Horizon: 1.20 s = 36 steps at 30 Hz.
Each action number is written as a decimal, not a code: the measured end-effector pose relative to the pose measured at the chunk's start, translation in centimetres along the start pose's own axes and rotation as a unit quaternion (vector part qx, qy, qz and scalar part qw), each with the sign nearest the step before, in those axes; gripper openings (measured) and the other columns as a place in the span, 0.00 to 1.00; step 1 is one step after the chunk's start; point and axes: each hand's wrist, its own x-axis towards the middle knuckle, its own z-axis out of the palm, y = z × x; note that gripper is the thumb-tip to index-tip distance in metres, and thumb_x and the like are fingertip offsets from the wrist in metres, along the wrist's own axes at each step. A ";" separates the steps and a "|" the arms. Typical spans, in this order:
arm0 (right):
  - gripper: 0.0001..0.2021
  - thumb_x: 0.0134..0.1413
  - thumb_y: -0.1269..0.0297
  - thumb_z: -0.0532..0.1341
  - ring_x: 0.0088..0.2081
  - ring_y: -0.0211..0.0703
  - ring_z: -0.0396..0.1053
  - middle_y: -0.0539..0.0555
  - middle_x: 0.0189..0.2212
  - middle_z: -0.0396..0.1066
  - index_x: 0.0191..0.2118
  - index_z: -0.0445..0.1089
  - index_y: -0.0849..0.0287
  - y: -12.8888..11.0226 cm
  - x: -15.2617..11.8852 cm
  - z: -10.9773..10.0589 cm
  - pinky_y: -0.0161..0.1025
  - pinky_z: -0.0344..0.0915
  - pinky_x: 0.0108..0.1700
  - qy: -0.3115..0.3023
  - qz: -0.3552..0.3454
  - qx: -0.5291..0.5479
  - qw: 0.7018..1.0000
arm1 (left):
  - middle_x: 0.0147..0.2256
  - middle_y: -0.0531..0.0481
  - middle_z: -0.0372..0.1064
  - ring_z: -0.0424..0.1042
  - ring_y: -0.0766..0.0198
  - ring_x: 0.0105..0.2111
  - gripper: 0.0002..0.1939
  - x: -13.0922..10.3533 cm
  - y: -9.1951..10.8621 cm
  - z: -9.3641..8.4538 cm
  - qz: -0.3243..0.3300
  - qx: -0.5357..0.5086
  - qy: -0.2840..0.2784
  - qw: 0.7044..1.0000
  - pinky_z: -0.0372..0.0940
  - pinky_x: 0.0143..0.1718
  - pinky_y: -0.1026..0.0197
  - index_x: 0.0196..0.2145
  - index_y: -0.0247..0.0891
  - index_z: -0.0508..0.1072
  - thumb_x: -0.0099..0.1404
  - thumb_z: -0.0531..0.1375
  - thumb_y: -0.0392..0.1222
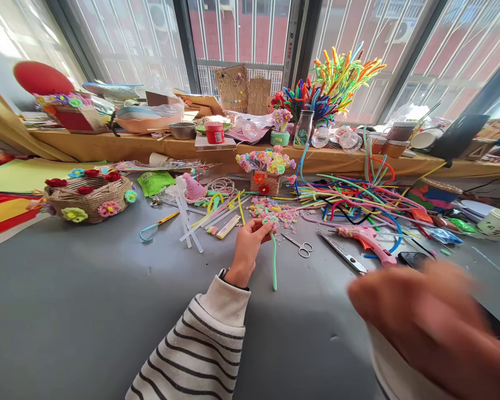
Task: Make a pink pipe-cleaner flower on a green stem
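Observation:
My left hand (246, 250) pinches a small pink and green pipe-cleaner flower (271, 222) between thumb and fingers. Its green stem (274, 264) hangs down over the grey table. At the right, my right hand (420, 316) is raised close to the camera and smeared by motion; its fingers cannot be made out. Beyond the flower lie pink and yellow foam-like bits (289, 214). Small scissors (302, 244) rest just right of my left hand. Larger shears (341, 253) and a pink glue gun (370, 239) lie between the two hands.
Several clear glue sticks (187, 219) and a crochet hook (160, 225) lie at left, near a flowered twine basket (89, 200). Behind stands a small flower basket (265, 180). Loose pipe cleaners (350, 197) heap at right, by a paper cup (498, 224). A crowded ledge (150, 145) runs below the windows.

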 end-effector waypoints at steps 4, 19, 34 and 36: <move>0.15 0.45 0.52 0.50 0.13 0.30 0.48 0.44 0.11 0.50 0.20 0.58 0.59 3.9 8.5 5.1 0.31 0.48 0.15 0.090 0.097 0.066 0.989 | 0.21 0.54 0.62 0.63 0.71 0.24 0.10 -0.1 0.1 -0.1 0.009 0.012 -0.003 1.000 0.61 0.29 0.64 0.21 0.34 0.65 0.41 0.60 0.42; 0.12 0.44 0.57 0.51 0.14 0.31 0.54 0.47 0.15 0.59 0.23 0.62 0.61 9.7 9.5 7.3 0.30 0.54 0.17 0.090 0.135 0.041 0.986 | 0.22 0.54 0.62 0.62 0.74 0.22 0.11 0.5 -0.3 -0.4 0.012 0.014 0.053 0.998 0.60 0.27 0.67 0.22 0.33 0.67 0.42 0.60 0.43; 0.10 0.44 0.62 0.53 0.22 0.35 0.63 0.53 0.22 0.65 0.25 0.67 0.62 10.1 9.2 7.5 0.31 0.60 0.22 0.183 0.034 -0.136 0.973 | 0.25 0.50 0.68 0.66 0.68 0.27 0.13 0.4 -0.7 -0.3 0.008 0.051 -0.030 0.998 0.62 0.35 0.61 0.26 0.31 0.70 0.40 0.61 0.41; 0.10 0.44 0.61 0.53 0.22 0.35 0.63 0.53 0.21 0.66 0.24 0.66 0.62 10.3 9.2 7.6 0.31 0.60 0.22 0.192 0.035 -0.135 0.972 | 0.26 0.50 0.68 0.66 0.68 0.27 0.13 0.5 -0.9 -0.3 0.018 0.061 -0.039 0.997 0.62 0.35 0.61 0.26 0.31 0.70 0.40 0.61 0.41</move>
